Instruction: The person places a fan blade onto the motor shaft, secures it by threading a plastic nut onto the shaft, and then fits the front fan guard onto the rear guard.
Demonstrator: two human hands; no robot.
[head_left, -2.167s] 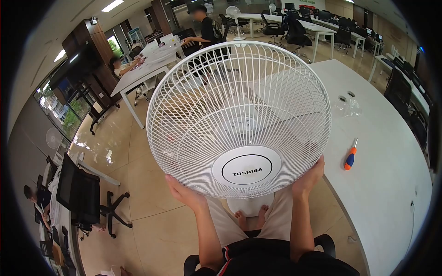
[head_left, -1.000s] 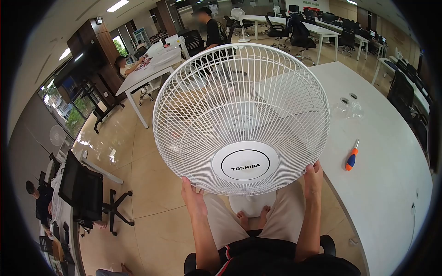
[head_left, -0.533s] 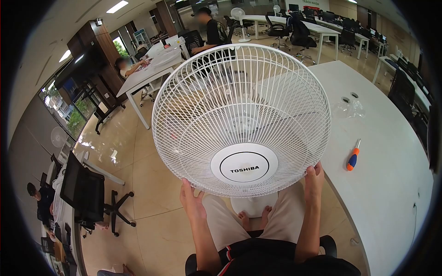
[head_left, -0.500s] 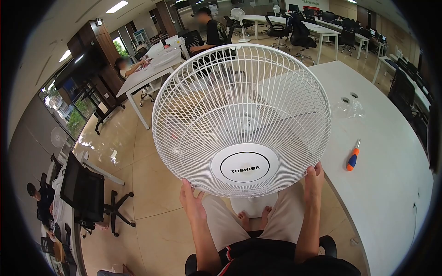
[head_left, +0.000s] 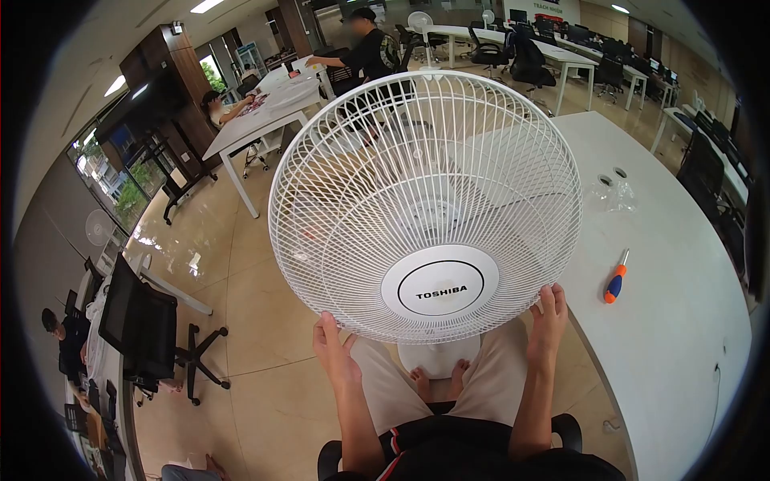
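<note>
A white Toshiba fan stands in front of me, its round wire grille [head_left: 425, 200] facing me and tilted upward. The brand name is on the round centre badge [head_left: 439, 290]. My left hand [head_left: 334, 349] grips the grille's lower left rim, with the fingertips at its edge. At the lower right rim, my right hand [head_left: 549, 321] holds the edge with the fingers pointing up. Below the grille, the white fan base [head_left: 439, 359] rests on the floor by my feet. The wires partly hide what lies behind them.
To my right is a white table [head_left: 674, 337] carrying an orange and blue screwdriver [head_left: 616, 277] and a clear plastic bag [head_left: 616, 195]. A black office chair [head_left: 144, 321] stands at left. Several people sit at other desks, one person [head_left: 369, 52] beyond the fan.
The grille and its badge have shifted slightly right and turned a little. Both hands stay on the rim. The person beyond the fan now stretches an arm over the desk.
</note>
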